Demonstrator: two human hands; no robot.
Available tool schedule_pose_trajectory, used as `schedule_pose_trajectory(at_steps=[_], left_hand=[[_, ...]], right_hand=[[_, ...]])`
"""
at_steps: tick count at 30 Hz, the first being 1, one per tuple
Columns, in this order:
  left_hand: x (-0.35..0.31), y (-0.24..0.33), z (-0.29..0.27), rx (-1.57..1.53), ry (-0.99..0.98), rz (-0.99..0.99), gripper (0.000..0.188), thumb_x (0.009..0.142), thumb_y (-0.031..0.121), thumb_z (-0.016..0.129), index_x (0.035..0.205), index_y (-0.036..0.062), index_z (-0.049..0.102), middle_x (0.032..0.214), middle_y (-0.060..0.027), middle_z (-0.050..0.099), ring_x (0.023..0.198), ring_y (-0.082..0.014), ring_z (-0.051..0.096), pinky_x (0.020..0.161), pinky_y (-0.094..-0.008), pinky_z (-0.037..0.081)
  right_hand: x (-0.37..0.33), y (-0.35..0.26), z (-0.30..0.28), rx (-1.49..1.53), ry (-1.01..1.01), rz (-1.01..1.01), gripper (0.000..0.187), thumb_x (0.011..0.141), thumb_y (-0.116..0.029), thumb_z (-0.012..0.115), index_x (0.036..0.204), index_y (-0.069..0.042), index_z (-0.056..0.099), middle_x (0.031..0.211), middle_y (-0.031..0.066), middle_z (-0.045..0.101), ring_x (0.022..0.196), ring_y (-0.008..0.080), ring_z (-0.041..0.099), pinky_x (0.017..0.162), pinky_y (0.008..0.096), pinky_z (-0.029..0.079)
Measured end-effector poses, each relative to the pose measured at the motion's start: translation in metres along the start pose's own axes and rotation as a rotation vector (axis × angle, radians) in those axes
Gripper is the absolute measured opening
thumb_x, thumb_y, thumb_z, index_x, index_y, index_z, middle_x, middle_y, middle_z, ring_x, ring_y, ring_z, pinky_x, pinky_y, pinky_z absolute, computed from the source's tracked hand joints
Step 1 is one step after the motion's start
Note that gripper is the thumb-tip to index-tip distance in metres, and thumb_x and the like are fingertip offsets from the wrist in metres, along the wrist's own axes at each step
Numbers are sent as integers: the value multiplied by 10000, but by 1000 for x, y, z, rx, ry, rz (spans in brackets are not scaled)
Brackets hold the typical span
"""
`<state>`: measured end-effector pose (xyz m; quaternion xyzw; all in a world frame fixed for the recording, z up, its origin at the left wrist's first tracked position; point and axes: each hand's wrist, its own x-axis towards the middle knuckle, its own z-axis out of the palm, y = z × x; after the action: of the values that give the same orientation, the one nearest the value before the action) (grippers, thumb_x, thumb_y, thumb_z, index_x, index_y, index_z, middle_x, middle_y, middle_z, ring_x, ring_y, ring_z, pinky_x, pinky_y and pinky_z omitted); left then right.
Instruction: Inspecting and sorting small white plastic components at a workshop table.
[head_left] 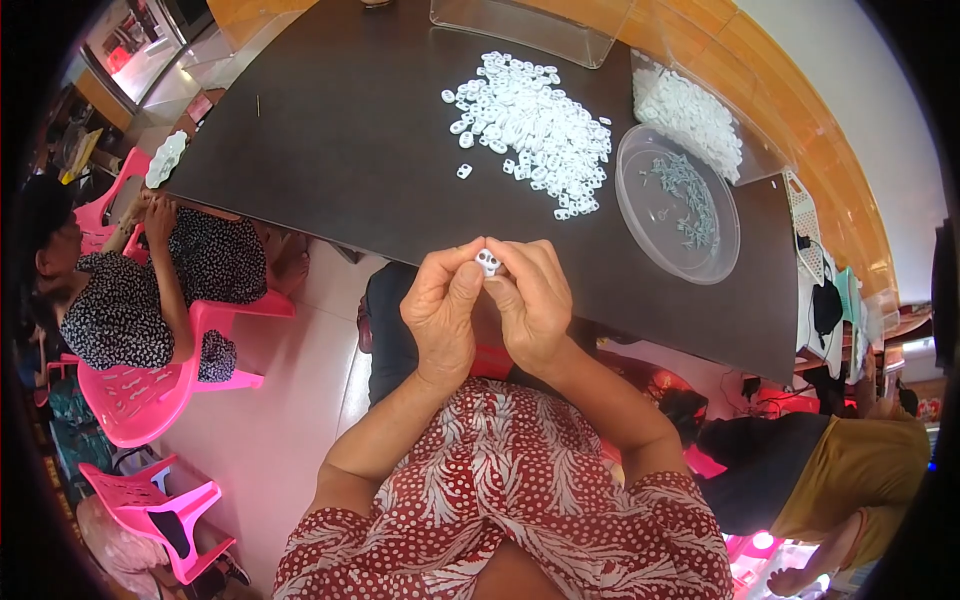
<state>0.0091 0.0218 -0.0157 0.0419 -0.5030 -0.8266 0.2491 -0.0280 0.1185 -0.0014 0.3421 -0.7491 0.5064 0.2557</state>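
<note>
Between the fingertips of my left hand (445,300) and my right hand (532,300) is a small white plastic piece (488,262) with two dark round holes. Both hands pinch it from either side, just off the near edge of the dark table (330,130). Ahead of them lies a heap of similar white two-holed pieces (540,125), with one loose piece (464,171) apart on its near left. To the right, a round clear dish (655,255) holds many small grey pins (690,200).
A clear bin (745,150) of white pieces (685,110) stands behind the dish. Another clear box (520,25) sits at the far edge. At left, a person (120,310) sits on a pink chair (150,405); another person (810,470) is at lower right.
</note>
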Motion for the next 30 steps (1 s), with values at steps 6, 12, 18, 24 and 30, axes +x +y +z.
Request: schedule_pose_trajectory(at_steps=[6,12,18,24,30], left_hand=[[-1,8,1,-41,-42,18,209,897,109,580,1045,-37,594,988,-73,619,879,-99,560,803,-233,454],[-3,8,3,-119,-39,-22,217,900,121,576,1053,-33,592,996,-73,616,880,-104,560,799,-236,455],[-9,8,8,12,-11,39,220,912,155,566,1034,-26,586,944,-37,594,826,-74,526,750,-215,436],[-9,5,11,62,-11,85,219,922,169,552,1029,-18,587,897,-12,570,795,-53,496,722,-195,417],[-5,9,10,147,-31,94,211,931,154,537,1026,-26,590,922,-22,581,808,-59,507,728,-202,428]], right_hand=[[1,-7,-3,11,4,10,342,748,2,647,1076,57,564,928,147,591,761,264,543,639,332,454],[1,-11,-2,-3,24,9,327,776,-47,647,1076,55,565,935,148,594,765,267,545,644,333,456],[0,-11,-2,-33,59,0,292,776,-55,655,1038,47,575,890,147,597,740,279,557,620,336,464],[2,-8,-2,-73,83,-50,273,767,-24,655,1020,39,574,867,148,594,710,282,558,590,334,466],[2,-11,-2,-18,82,12,286,767,-8,647,1037,43,569,908,148,587,757,278,552,623,332,462]])
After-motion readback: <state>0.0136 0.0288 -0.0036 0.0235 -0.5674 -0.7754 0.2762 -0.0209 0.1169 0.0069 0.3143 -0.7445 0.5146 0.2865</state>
